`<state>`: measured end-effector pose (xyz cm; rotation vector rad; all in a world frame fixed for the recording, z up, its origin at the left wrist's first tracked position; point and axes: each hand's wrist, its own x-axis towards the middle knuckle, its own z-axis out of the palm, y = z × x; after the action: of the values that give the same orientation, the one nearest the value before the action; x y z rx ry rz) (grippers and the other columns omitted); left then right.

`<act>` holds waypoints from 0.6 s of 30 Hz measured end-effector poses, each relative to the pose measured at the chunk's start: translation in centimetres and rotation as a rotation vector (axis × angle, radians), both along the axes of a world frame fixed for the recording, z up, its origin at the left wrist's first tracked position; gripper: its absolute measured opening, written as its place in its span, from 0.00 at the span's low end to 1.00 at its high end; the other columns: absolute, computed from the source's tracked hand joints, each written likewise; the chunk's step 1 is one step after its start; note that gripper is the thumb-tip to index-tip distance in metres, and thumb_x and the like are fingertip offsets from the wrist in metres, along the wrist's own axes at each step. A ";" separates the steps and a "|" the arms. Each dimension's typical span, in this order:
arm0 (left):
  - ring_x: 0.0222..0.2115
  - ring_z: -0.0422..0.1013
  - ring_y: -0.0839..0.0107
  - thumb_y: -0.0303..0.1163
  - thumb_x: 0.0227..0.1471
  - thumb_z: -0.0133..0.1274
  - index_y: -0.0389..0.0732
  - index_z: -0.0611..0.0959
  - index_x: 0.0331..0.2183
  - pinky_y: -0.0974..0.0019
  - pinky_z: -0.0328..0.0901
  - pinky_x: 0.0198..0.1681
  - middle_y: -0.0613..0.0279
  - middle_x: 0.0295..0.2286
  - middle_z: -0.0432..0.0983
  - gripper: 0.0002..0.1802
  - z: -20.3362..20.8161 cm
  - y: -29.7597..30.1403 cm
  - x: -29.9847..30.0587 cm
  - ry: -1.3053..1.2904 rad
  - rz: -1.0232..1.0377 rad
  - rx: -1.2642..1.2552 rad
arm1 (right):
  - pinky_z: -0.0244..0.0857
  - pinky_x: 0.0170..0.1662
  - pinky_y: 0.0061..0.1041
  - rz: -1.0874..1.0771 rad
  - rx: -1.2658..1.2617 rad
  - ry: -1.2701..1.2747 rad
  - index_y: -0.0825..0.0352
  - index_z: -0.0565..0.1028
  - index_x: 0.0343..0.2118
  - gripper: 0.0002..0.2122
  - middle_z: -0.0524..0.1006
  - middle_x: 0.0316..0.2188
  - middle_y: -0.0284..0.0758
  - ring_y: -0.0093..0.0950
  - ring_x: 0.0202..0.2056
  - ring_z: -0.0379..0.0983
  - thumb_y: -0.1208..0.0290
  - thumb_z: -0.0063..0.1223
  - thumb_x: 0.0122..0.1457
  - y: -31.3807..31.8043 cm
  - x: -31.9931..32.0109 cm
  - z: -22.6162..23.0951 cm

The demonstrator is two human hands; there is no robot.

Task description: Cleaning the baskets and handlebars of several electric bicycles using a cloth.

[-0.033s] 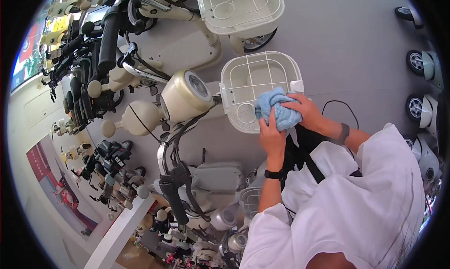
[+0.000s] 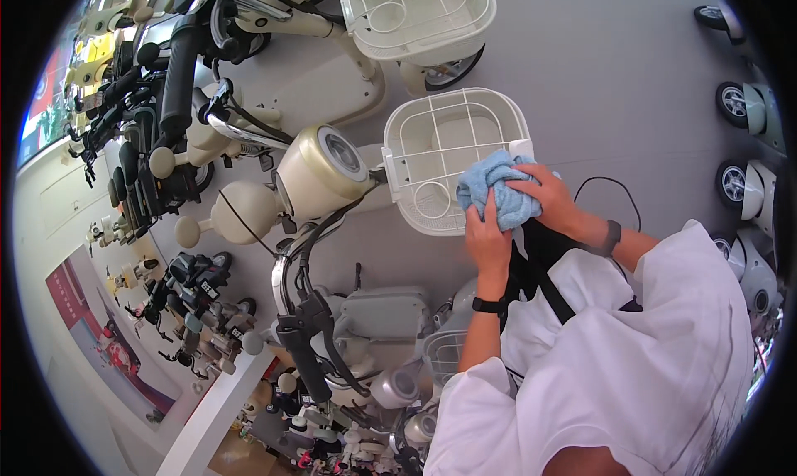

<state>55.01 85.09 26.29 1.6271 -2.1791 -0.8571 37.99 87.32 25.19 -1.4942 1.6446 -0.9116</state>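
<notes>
A bunched, light blue cloth (image 2: 498, 195) is held between my two hands at the near right corner of a cream basket (image 2: 425, 136) with a white wire lid. My left hand (image 2: 488, 242) presses its fingers into the cloth from the near side. From the right, my right hand (image 2: 550, 200) grips the same cloth, its fingers spread over the top. Cloth and hands hide that corner of the basket. The basket sits on the front of a cream scooter, beside its round headlight (image 2: 342, 157).
Left of the basket are the scooter's chrome handlebar (image 2: 282, 285) and black grip (image 2: 309, 368). A second basket (image 2: 419, 19) is on another scooter farther off. More scooters stand along the right, and a black cable (image 2: 616, 180) loops beside my right arm.
The cloth and both hands have moved slightly right relative to the basket. The whole view has also shifted a little.
</notes>
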 end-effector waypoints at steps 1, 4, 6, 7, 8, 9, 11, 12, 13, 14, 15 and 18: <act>0.48 0.66 0.42 0.31 0.39 0.63 0.48 0.74 0.55 0.46 0.62 0.52 0.44 0.47 0.66 0.37 -1.3 0.6 -0.6 -0.028 -0.089 -0.016 | 0.61 0.58 0.38 -0.038 -0.115 0.211 0.62 0.73 0.51 0.27 0.69 0.54 0.40 0.43 0.55 0.66 0.77 0.63 0.44 1.5 -0.7 -0.5; 0.55 0.60 0.40 0.37 0.38 0.65 0.46 0.71 0.56 0.40 0.55 0.59 0.39 0.52 0.63 0.41 -4.4 1.8 -2.7 -0.129 -0.201 -0.073 | 0.58 0.60 0.41 -0.234 0.073 0.270 0.60 0.71 0.55 0.31 0.64 0.58 0.43 0.46 0.59 0.60 0.77 0.64 0.44 3.6 0.0 -3.0; 0.59 0.54 0.39 0.40 0.38 0.64 0.44 0.70 0.57 0.36 0.48 0.62 0.38 0.54 0.60 0.42 -5.8 2.0 -2.6 -0.121 -0.244 -0.061 | 0.56 0.62 0.41 -0.269 0.155 0.225 0.59 0.68 0.58 0.33 0.59 0.61 0.46 0.47 0.62 0.56 0.76 0.64 0.44 4.0 1.0 -5.5; 0.59 0.54 0.39 0.40 0.39 0.64 0.44 0.70 0.57 0.37 0.49 0.61 0.38 0.54 0.60 0.41 -6.2 1.6 -2.7 -0.101 -0.234 -0.098 | 0.56 0.62 0.41 -0.331 0.133 0.169 0.59 0.68 0.58 0.33 0.59 0.61 0.45 0.47 0.62 0.56 0.75 0.64 0.44 3.5 1.4 -5.7; 0.58 0.55 0.39 0.39 0.40 0.63 0.44 0.70 0.57 0.38 0.50 0.61 0.38 0.54 0.60 0.40 -6.5 1.1 -2.8 -0.081 -0.223 -0.137 | 0.56 0.62 0.41 -0.393 0.106 0.113 0.59 0.68 0.57 0.33 0.59 0.61 0.45 0.47 0.62 0.56 0.74 0.64 0.44 2.9 1.6 -5.8; 0.57 0.56 0.39 0.37 0.40 0.62 0.43 0.71 0.56 0.39 0.52 0.60 0.39 0.53 0.61 0.39 -6.5 0.5 -2.7 -0.058 -0.217 -0.135 | 0.57 0.60 0.41 -0.408 0.046 0.194 0.59 0.70 0.56 0.32 0.61 0.60 0.44 0.47 0.60 0.58 0.74 0.65 0.43 2.2 1.7 -6.1; 0.56 0.57 0.39 0.36 0.40 0.62 0.43 0.71 0.55 0.39 0.52 0.60 0.39 0.52 0.62 0.38 -6.3 -0.1 -3.3 -0.026 -0.227 -0.111 | 0.59 0.59 0.41 -0.457 0.036 0.218 0.59 0.70 0.55 0.31 0.62 0.58 0.43 0.46 0.58 0.59 0.74 0.65 0.43 1.9 1.3 -6.7; 0.55 0.58 0.39 0.34 0.40 0.62 0.43 0.72 0.55 0.39 0.53 0.59 0.39 0.51 0.63 0.37 -6.4 -0.5 -3.8 -0.002 -0.213 -0.105 | 0.60 0.58 0.41 -0.483 0.004 0.236 0.58 0.71 0.54 0.30 0.64 0.57 0.42 0.46 0.57 0.61 0.75 0.65 0.42 1.4 1.1 -6.9; 0.53 0.59 0.40 0.32 0.40 0.62 0.43 0.73 0.54 0.40 0.55 0.57 0.40 0.49 0.63 0.35 -6.3 -0.9 -4.4 -0.009 -0.202 -0.129 | 0.62 0.54 0.40 -0.512 -0.037 0.250 0.58 0.74 0.51 0.28 0.67 0.53 0.40 0.44 0.52 0.64 0.74 0.65 0.41 1.0 0.6 -7.1; 0.53 0.59 0.40 0.32 0.40 0.62 0.43 0.73 0.54 0.40 0.55 0.57 0.40 0.49 0.63 0.35 -6.4 -1.2 -4.4 -0.006 -0.213 -0.133 | 0.62 0.54 0.40 -0.524 -0.039 0.252 0.58 0.74 0.51 0.28 0.67 0.53 0.40 0.44 0.52 0.64 0.74 0.65 0.41 0.8 0.8 -7.0; 0.53 0.60 0.42 0.34 0.39 0.63 0.43 0.73 0.54 0.42 0.56 0.56 0.41 0.49 0.64 0.36 -6.8 -1.6 -4.6 -0.040 -0.211 -0.170 | 0.63 0.53 0.39 -0.537 -0.039 0.252 0.58 0.74 0.49 0.27 0.68 0.51 0.39 0.44 0.51 0.65 0.74 0.66 0.40 0.3 0.6 -7.2; 0.51 0.62 0.43 0.36 0.38 0.64 0.45 0.74 0.53 0.43 0.58 0.54 0.43 0.49 0.65 0.37 -7.6 -2.8 -5.3 -0.090 -0.216 -0.256 | 0.65 0.51 0.37 -0.552 -0.057 0.236 0.59 0.75 0.48 0.26 0.70 0.48 0.38 0.42 0.49 0.67 0.76 0.65 0.40 -0.9 -0.1 -7.5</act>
<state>49.75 82.32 18.71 1.3509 -2.4442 -0.5374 37.93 86.42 17.66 -1.2345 2.2854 -1.1061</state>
